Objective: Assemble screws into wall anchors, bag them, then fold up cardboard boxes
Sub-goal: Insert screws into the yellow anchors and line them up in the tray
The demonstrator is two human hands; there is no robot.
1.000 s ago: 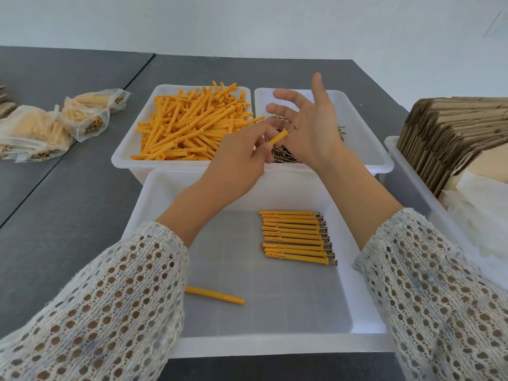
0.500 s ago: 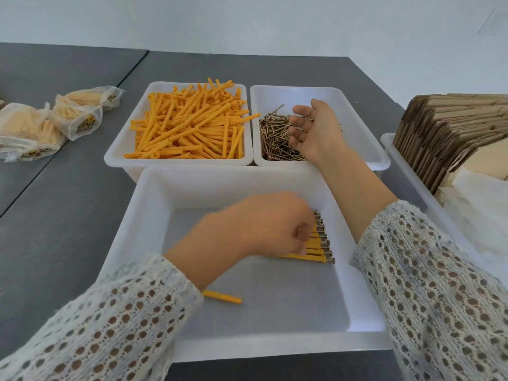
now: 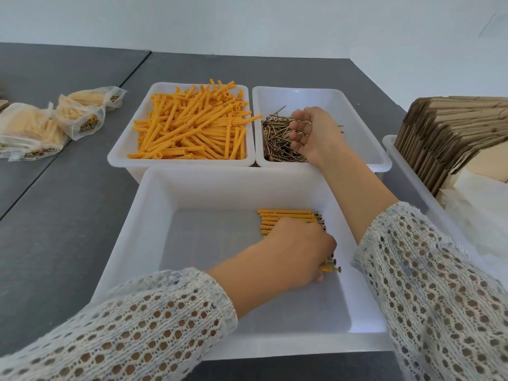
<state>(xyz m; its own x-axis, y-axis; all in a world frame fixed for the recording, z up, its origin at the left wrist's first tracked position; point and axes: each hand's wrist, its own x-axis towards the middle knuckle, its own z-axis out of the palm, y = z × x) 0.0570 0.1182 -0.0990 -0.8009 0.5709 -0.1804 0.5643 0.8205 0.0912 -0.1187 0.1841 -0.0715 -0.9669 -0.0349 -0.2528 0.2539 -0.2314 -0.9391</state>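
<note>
two hands work apart: the left hand pinches an assembled anchor down at the near end of the row in the near tray, keeping it tidy; the right hand, fingers curled, holds screws over the far right tray.

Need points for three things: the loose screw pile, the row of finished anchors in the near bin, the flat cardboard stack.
loose screw pile (image 3: 276, 141), head view, middle of the heap.
row of finished anchors (image 3: 286, 215), head view, shaft of an upper anchor.
flat cardboard stack (image 3: 450, 127), head view, top edges of the sheets.
</note>
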